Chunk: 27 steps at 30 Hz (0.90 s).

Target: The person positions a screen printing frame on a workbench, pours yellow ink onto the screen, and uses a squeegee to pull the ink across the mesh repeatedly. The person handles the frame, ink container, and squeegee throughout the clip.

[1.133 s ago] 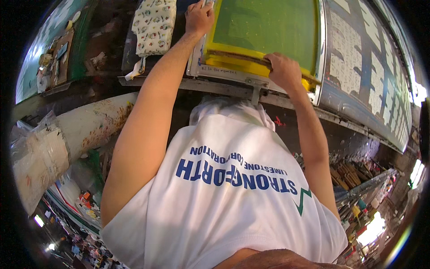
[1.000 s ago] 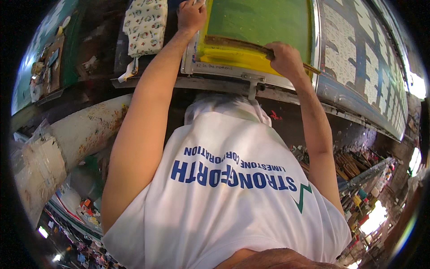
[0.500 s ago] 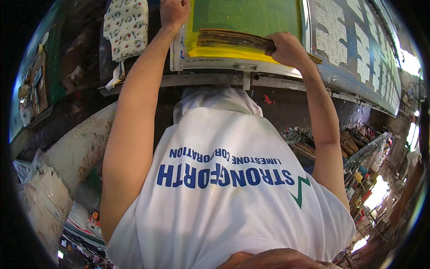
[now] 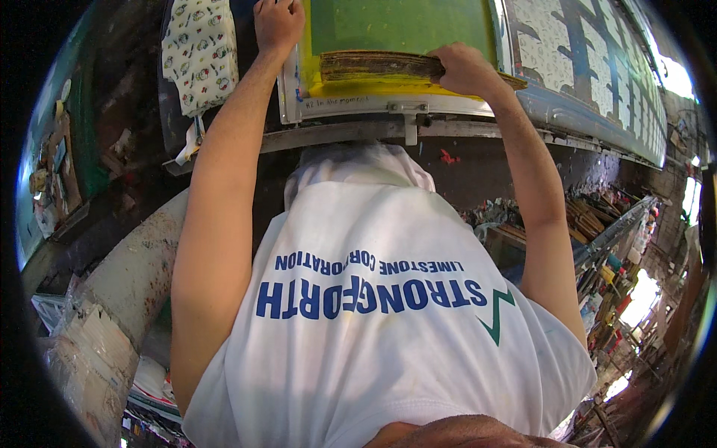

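A person in a white short-sleeved shirt with blue lettering [image 4: 373,299] leans over a long printing bench [image 4: 463,131], both bare arms stretched forward and nearly straight. The left hand [image 4: 278,24] is closed over the left edge of a metal-framed printing screen with green mesh [image 4: 399,24], knuckles up, its fingers curled round the frame [image 4: 290,82] near the top of the picture. The right hand [image 4: 464,69] is clamped on the right end of a long wooden squeegee bar [image 4: 377,65], thumb under and fingers wrapped over the top. The bar lies crosswise on the screen's near part, at the edge of a band of yellow ink [image 4: 351,88] that pools just inside the near rail of the frame. The screen lies flat on the bench, directly ahead of the person's chest, between the two hands.

To the left of the screen, just beside the left forearm, a pale cloth printed with small coloured figures [image 4: 198,52] lies on the bench. To the right, a long strip of white fabric with a repeated dark print [image 4: 567,52] runs away along the bench toward the bright far end. Below the bench on the left lies a thick, paint-spattered pale roll [image 4: 131,269]; on the right, a rack of cluttered sticks and small pots [image 4: 597,224] lines the aisle
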Each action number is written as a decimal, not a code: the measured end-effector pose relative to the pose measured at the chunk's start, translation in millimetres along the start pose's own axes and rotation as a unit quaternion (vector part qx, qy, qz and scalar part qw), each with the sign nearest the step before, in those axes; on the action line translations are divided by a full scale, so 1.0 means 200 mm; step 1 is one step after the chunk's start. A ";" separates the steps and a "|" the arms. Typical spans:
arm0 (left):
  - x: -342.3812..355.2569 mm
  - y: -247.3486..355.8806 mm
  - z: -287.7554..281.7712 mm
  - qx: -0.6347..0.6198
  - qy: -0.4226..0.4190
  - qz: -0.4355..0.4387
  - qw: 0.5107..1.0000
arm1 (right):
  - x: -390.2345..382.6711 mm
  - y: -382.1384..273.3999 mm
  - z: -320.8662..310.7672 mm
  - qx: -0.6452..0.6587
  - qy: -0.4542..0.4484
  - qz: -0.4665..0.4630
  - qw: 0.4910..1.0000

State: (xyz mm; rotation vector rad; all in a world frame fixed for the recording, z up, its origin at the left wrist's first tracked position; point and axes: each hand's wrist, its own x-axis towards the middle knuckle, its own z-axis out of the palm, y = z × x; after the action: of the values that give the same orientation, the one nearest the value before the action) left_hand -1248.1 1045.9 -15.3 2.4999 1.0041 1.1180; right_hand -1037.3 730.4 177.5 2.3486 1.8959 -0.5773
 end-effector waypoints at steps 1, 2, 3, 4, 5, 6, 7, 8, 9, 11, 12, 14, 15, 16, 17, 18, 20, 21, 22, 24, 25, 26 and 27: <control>0.00 0.02 0.00 -0.023 0.006 -0.011 1.000 | -0.01 -0.01 0.00 0.000 -0.001 0.004 1.000; 0.00 0.03 -0.01 -0.014 -0.004 -0.013 1.000 | -0.02 -0.01 0.00 0.003 0.013 -0.003 1.000; 0.00 0.02 0.00 -0.007 -0.013 -0.015 1.000 | -0.04 -0.02 0.01 -0.009 0.003 0.009 1.000; 0.01 0.01 0.02 0.001 -0.020 -0.016 1.000 | -0.05 -0.04 0.04 -0.018 0.009 0.008 1.000; 0.02 -0.02 0.03 0.010 -0.012 0.003 1.000 | -0.05 -0.05 0.05 -0.028 0.015 0.006 0.999; 0.01 -0.06 0.03 0.021 -0.005 0.020 1.000 | -0.05 -0.05 0.05 -0.031 0.026 -0.006 0.999; 0.01 -0.08 0.04 0.033 0.001 0.037 0.999 | -0.05 -0.05 0.05 -0.033 0.036 -0.019 0.999; 0.01 -0.09 0.04 0.041 0.002 0.037 0.998 | -0.06 -0.04 0.05 -0.032 0.045 -0.029 0.998; 0.01 -0.09 0.04 0.045 -0.001 0.040 0.998 | -0.06 -0.03 0.05 -0.027 0.025 -0.011 0.999; 0.02 -0.04 0.02 0.024 -0.001 0.020 1.000 | -0.02 0.00 0.01 -0.018 -0.012 0.024 0.999; 0.01 0.02 0.00 -0.001 0.000 -0.003 1.000 | -0.02 0.01 0.00 -0.014 -0.007 0.024 1.000; 0.01 0.07 -0.03 -0.025 -0.003 -0.024 0.999 | -0.02 0.01 -0.01 0.015 -0.013 0.015 1.000; 0.01 0.08 -0.04 -0.025 -0.006 -0.021 0.999 | -0.03 0.01 -0.01 0.029 -0.014 0.010 0.999; 0.02 0.07 -0.03 -0.024 -0.009 -0.018 1.000 | -0.03 0.00 0.00 0.009 -0.022 0.007 1.000; 0.01 0.04 -0.02 -0.006 -0.011 -0.006 1.000 | -0.03 -0.01 0.02 -0.010 -0.029 0.004 1.000; 0.01 -0.01 0.00 0.013 -0.013 0.006 1.000 | -0.03 -0.02 0.02 -0.028 -0.036 -0.005 0.999; 0.01 -0.12 0.07 0.031 -0.010 0.027 0.999 | -0.02 0.00 0.03 -0.031 -0.041 0.011 0.999; 0.00 -0.16 0.11 0.030 -0.007 0.038 0.999 | -0.01 0.01 0.03 -0.030 -0.045 0.018 0.998; -0.01 -0.18 0.14 0.029 -0.003 0.050 0.998 | 0.00 0.03 0.03 -0.025 -0.037 0.020 0.999; -0.04 -0.18 0.16 0.014 -0.018 0.014 1.000 | 0.02 0.08 0.02 -0.014 -0.018 0.020 1.000; -0.04 -0.16 0.15 0.007 -0.024 -0.004 1.000 | 0.04 0.10 0.01 -0.017 -0.025 0.023 0.999; -0.03 -0.13 0.12 0.012 -0.015 0.003 1.000 | 0.06 0.12 0.01 -0.017 -0.032 0.022 0.999; -0.02 -0.10 0.08 0.017 -0.007 0.008 1.000 | 0.07 0.14 0.00 -0.014 -0.039 0.021 0.999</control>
State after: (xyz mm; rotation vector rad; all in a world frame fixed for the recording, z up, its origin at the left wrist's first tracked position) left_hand -1247.7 1059.4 -37.0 2.5437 1.0078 1.0950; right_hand -1008.7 736.7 167.6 2.3069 1.8051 -0.6237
